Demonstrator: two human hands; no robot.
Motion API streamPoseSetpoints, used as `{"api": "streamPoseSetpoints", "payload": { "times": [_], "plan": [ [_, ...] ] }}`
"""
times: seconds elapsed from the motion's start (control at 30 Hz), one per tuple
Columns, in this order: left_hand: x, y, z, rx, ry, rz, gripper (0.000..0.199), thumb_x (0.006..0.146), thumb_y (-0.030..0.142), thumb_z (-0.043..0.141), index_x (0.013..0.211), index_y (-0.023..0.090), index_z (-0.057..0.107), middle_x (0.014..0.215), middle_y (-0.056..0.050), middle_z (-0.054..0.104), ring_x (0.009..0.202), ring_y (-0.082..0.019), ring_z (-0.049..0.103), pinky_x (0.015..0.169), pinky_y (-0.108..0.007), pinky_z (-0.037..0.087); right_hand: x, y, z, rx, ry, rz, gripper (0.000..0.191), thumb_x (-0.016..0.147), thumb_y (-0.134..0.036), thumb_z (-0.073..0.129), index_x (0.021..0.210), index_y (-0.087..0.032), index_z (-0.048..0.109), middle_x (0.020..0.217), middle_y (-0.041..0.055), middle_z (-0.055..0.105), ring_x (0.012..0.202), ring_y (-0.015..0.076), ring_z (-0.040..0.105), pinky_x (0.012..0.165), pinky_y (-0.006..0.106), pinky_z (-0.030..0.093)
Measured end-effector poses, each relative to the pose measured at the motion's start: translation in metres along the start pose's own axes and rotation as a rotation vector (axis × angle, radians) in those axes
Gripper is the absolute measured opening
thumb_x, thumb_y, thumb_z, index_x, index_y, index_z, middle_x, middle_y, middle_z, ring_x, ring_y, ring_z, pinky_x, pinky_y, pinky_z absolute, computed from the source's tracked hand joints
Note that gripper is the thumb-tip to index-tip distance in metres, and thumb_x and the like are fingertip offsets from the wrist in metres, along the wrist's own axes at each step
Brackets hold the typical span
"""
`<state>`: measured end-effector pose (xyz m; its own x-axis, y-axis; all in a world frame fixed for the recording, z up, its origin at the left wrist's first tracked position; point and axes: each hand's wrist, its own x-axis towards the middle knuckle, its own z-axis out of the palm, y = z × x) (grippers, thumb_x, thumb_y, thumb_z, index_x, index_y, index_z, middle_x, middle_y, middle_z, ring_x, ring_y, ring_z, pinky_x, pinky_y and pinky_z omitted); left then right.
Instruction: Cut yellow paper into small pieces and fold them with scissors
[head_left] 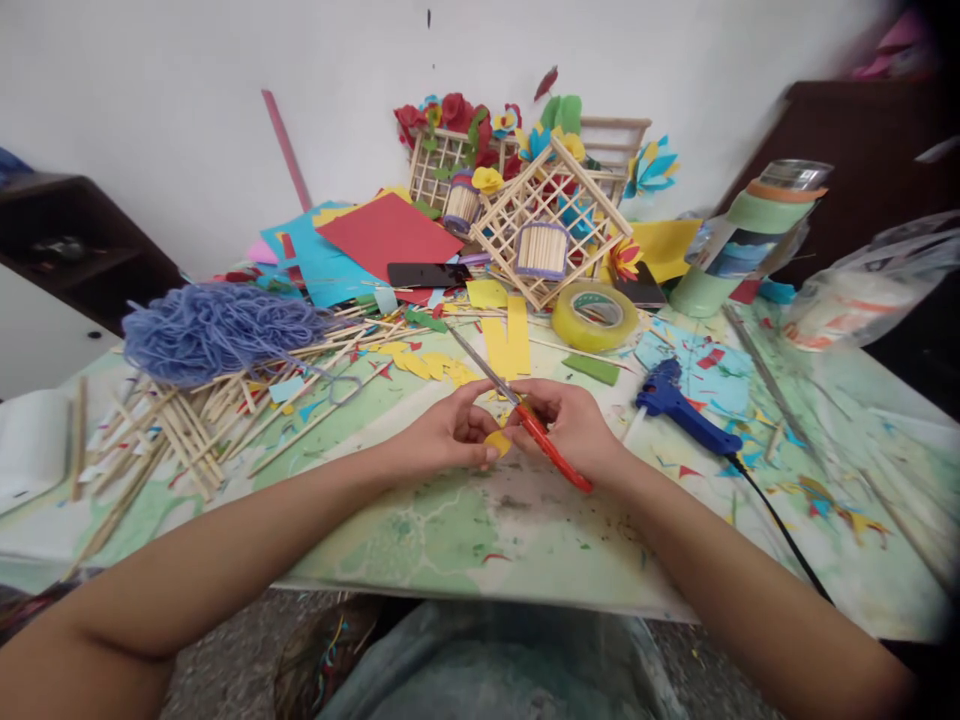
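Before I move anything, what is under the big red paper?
Blue paper and a little yellow paper stick out on the left of the red paper; whatever its middle covers cannot be seen.

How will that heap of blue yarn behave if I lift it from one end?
The yarn will probably sag and stretch out, since it lies as a loose, unwound heap. It looks light for its bulk. Its stray loops may snag the thin sticks beneath and drag some along.

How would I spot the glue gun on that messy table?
On the green-stained table, find the fat yellow tape roll. The glue gun lies to its right, nearer the person. It is deep blue with a black cord, unlike the flat paper scraps around it.
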<state>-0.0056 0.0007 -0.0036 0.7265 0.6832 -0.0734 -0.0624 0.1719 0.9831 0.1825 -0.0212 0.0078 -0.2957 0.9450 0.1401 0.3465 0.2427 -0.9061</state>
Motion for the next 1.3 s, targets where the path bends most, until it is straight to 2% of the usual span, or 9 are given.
{"api": "streamPoseSetpoints", "payload": {
  "times": [0.17, 0.4, 0.47, 0.57, 0.7, 0.9, 1.17, 1.3],
  "plan": [
    [0.001, 0.003, -0.001, 0.008, 0.075, 0.022, 0.077, 0.066, 0.018, 0.071, 0.133, 0.023, 0.034, 0.069, 0.002, 0.061, 0.054, -0.009, 0.055, 0.052, -0.021, 0.043, 0.0, -0.001, 0.001, -0.08, -0.005, -0.032, 0.042, 0.066, -0.024, 0.064, 0.107, -0.018, 0.062, 0.073, 0.0008, 0.064, 0.06, 0.012, 0.055, 0.058, 0.024, 0.044],
    [0.003, 0.003, -0.003, 0.087, 0.299, 0.071, 0.068, 0.066, 0.021, 0.072, 0.128, 0.018, 0.043, 0.068, 0.0, 0.066, 0.056, -0.012, 0.057, 0.053, -0.022, 0.042, -0.003, -0.007, 0.0, -0.267, -0.009, -0.052, 0.035, 0.071, -0.028, 0.059, 0.105, -0.019, 0.062, 0.077, -0.0001, 0.064, 0.061, 0.0113, 0.052, 0.057, 0.022, 0.039],
    [0.004, 0.003, -0.006, 0.058, 0.338, 0.082, 0.068, 0.066, 0.022, 0.073, 0.127, 0.018, 0.044, 0.069, 0.0, 0.066, 0.056, -0.011, 0.057, 0.055, -0.022, 0.043, -0.003, -0.009, -0.005, -0.388, 0.052, -0.038, 0.038, 0.071, -0.033, 0.061, 0.107, -0.02, 0.061, 0.08, 0.0004, 0.066, 0.063, 0.0129, 0.054, 0.058, 0.023, 0.038],
    [0.006, 0.005, -0.013, -0.004, 0.42, 0.114, 0.068, 0.064, 0.022, 0.075, 0.125, 0.018, 0.046, 0.071, 0.0, 0.066, 0.059, -0.01, 0.057, 0.058, -0.022, 0.043, -0.002, -0.012, -0.017, -0.66, 0.126, -0.008, 0.041, 0.072, -0.042, 0.06, 0.108, -0.022, 0.061, 0.072, 0.0006, 0.065, 0.062, 0.0157, 0.054, 0.055, 0.024, 0.033],
    [0.006, 0.011, -0.021, -0.043, 0.52, 0.151, 0.069, 0.062, 0.021, 0.075, 0.124, 0.017, 0.046, 0.072, 0.0, 0.064, 0.059, -0.009, 0.055, 0.058, -0.021, 0.043, 0.001, -0.018, -0.027, -0.909, 0.068, -0.03, 0.045, 0.073, -0.049, 0.057, 0.11, -0.023, 0.059, 0.075, 0.0028, 0.065, 0.063, 0.0182, 0.056, 0.052, 0.026, 0.026],
    [0.006, 0.015, -0.025, 0.001, 0.534, 0.218, 0.067, 0.065, 0.019, 0.073, 0.125, 0.017, 0.044, 0.072, 0.0, 0.064, 0.063, -0.01, 0.056, 0.06, -0.022, 0.041, -0.001, -0.019, -0.023, -0.937, -0.056, -0.096, 0.042, 0.075, -0.052, 0.055, 0.104, -0.023, 0.06, 0.079, 0.0041, 0.066, 0.07, 0.0196, 0.058, 0.057, 0.026, 0.029],
    [0.006, 0.016, -0.026, -0.028, 0.543, 0.215, 0.068, 0.063, 0.018, 0.073, 0.124, 0.017, 0.043, 0.073, 0.001, 0.064, 0.064, -0.01, 0.056, 0.063, -0.022, 0.041, -0.002, -0.014, -0.023, -0.953, -0.066, -0.092, 0.046, 0.074, -0.061, 0.052, 0.102, -0.025, 0.059, 0.08, 0.004, 0.066, 0.075, 0.0212, 0.06, 0.06, 0.026, 0.03],
    [0.006, 0.016, -0.026, -0.011, 0.561, 0.218, 0.068, 0.062, 0.018, 0.074, 0.124, 0.018, 0.044, 0.072, 0.001, 0.064, 0.062, -0.01, 0.056, 0.062, -0.023, 0.041, -0.002, -0.014, -0.023, -0.954, -0.069, -0.095, 0.044, 0.076, -0.059, 0.051, 0.103, -0.025, 0.058, 0.08, 0.0035, 0.066, 0.074, 0.0207, 0.06, 0.06, 0.026, 0.03]
  ]
}}
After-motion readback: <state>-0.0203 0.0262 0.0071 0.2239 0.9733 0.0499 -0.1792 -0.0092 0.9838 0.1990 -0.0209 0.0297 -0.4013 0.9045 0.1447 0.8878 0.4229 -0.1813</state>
